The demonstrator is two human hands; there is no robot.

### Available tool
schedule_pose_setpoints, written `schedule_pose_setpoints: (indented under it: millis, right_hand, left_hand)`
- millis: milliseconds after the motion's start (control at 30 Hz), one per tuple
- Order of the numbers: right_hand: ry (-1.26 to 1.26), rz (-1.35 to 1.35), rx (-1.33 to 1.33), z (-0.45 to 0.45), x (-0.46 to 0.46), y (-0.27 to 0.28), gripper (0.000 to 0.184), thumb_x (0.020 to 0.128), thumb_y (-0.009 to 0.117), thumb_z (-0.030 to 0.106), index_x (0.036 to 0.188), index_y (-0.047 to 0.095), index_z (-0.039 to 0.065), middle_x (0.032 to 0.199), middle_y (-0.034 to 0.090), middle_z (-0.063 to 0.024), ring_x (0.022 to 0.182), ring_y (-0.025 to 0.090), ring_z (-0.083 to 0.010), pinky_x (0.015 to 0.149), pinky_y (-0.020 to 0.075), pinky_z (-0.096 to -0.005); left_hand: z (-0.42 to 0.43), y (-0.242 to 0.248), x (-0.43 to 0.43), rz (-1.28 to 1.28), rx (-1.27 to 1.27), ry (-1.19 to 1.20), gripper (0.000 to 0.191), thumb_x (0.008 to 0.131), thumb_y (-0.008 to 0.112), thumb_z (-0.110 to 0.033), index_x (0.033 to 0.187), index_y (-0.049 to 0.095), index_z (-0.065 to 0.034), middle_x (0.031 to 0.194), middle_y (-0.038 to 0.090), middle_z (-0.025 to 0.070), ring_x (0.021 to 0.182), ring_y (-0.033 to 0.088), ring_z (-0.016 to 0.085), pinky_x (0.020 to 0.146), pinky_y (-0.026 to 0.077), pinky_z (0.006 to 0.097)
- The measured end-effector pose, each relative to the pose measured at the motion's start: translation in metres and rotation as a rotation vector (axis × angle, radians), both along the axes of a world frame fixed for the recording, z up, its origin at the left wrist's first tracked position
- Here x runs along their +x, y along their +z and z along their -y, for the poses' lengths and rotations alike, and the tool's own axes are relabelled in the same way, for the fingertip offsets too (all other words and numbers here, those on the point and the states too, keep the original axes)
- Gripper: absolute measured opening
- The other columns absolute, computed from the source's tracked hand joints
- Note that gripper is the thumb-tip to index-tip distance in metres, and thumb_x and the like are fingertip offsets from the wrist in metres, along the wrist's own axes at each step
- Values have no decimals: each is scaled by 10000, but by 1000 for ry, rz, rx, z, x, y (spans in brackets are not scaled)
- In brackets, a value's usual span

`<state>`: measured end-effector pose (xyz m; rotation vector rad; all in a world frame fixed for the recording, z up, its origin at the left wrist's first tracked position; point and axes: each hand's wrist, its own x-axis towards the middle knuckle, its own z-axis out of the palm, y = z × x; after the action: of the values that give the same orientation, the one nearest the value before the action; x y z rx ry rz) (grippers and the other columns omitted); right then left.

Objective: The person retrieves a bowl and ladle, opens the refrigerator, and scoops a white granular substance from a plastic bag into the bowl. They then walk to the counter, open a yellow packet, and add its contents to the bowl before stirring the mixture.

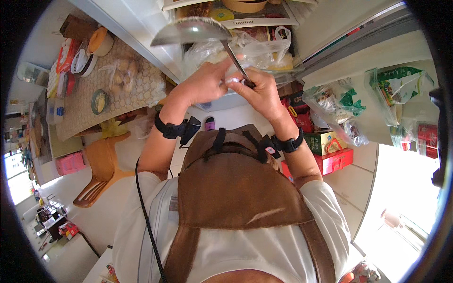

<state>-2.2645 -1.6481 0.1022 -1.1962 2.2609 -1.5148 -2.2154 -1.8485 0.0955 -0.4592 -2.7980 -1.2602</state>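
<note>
A metal wok spatula or ladle (193,30) with a broad rounded blade is raised before an open refrigerator. My right hand (260,90) is closed around its dark handle, near the thumb of which something small and whitish shows. My left hand (205,81) reaches across beside it, fingers partly hidden; whether it touches the handle is unclear. Behind both hands, clear plastic bags (208,53) with food fill a refrigerator drawer (226,100). Both wrists wear black straps with small devices.
At left, a table with a patterned cloth (141,88) bears a small green bowl (100,101), a bag of round food and containers. A wooden chair (101,159) stands below. The open refrigerator door (375,53) at right holds bagged goods, above red boxes (336,161).
</note>
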Motion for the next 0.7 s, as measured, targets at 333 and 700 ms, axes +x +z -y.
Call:
schedule_pose_setpoints:
  millis: [333,700]
  right_hand:
    - [-2,392,-181,9,-5,-10,196,913,700,100,1098,733,42,847,637,25,640,495,-10,510,388,-199]
    - [-291,487,-160,11,-3,-12,137,854,763,56,973,738,-4,778,662,9,663,582,-57,593,478,-226]
  left_hand:
    - [3,6,2,306,446,-260,449,861,742,-306,1149,602,9,785,644,160,747,634,258,744,503,372]
    - [21,-31,3,426,466,-106,435,1048,413,-382,982,660,-30,740,633,57,658,541,155,656,471,316]
